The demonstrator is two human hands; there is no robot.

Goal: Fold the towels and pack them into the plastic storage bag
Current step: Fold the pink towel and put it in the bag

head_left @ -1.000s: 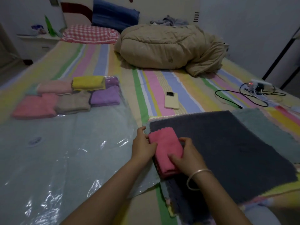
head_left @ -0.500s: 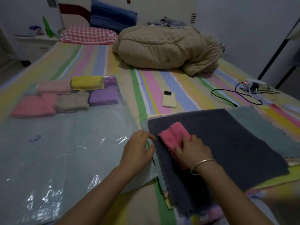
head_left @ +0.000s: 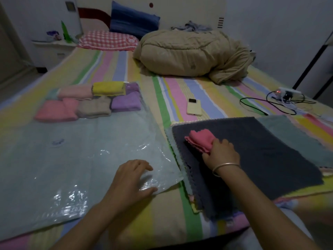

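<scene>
Under our right hand, the folded pink towel lay on the dark grey towel, our fingers curled round its near end. Our left hand rested with fingers spread on the near corner of the plastic storage bag; whether it had parted the mouth, we could not tell. Beyond that hand, packed towels sat at the bag's far end. We judged it best to lift the upper film first, keep the fold pinched and slide it beside them.
</scene>
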